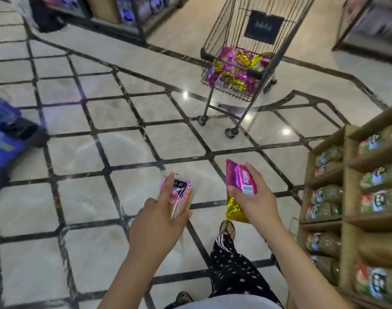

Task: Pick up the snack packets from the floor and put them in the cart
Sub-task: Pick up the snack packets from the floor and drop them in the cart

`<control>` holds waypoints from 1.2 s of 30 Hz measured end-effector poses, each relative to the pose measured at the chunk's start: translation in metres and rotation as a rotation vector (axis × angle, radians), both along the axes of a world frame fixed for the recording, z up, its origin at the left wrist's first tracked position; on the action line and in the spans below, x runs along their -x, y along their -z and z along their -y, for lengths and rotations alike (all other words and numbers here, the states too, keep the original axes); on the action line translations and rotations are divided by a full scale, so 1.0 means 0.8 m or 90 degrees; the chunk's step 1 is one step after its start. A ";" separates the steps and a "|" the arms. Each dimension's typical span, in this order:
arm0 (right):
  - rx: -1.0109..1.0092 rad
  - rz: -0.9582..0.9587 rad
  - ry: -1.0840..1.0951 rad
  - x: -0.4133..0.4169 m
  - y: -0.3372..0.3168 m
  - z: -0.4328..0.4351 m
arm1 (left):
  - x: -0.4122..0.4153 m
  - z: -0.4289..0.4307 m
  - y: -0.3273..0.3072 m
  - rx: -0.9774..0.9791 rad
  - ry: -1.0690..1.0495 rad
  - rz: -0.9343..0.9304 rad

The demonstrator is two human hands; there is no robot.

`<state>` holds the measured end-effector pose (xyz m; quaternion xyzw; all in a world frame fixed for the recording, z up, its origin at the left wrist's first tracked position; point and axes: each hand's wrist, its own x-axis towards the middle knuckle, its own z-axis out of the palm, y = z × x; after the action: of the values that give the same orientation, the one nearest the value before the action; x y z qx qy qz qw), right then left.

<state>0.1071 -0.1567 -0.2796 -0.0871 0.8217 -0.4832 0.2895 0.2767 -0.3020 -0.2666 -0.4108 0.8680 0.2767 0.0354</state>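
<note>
My left hand (159,219) grips a clear packet with a pink and black label (179,192) holding a brown bun. My right hand (255,197) holds a pink snack packet (237,175), and a gold packet (235,210) sticks out beneath it. Both hands are raised in front of me over the tiled floor. The wire shopping cart (215,45) stands ahead to the upper right, well beyond my hands. Several pink and gold packets (237,68) lie in its basket.
A wooden shelf (346,197) of green packaged goods runs along the right. Blue bags (3,152) lie on the floor at left. Dark store shelving (128,12) stands at the back. My leg in star-patterned trousers (235,270) is below.
</note>
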 end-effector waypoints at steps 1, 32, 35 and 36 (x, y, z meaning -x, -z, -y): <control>0.008 0.002 0.005 0.021 -0.002 0.003 | 0.020 0.004 -0.002 0.002 0.005 0.009; 0.004 0.002 0.139 0.463 -0.014 0.296 | 0.520 0.350 -0.019 -0.037 0.198 -0.015; 0.027 0.002 0.171 0.487 -0.011 0.332 | 0.557 0.394 -0.021 -0.037 0.211 -0.012; 0.032 0.006 0.188 0.495 -0.011 0.338 | 0.570 0.404 -0.021 -0.034 0.218 -0.010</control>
<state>-0.2889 -0.4273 -0.2705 0.0296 0.8116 -0.5416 0.2171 -0.1796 -0.6254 -0.2498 -0.2538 0.9179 0.2925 0.0860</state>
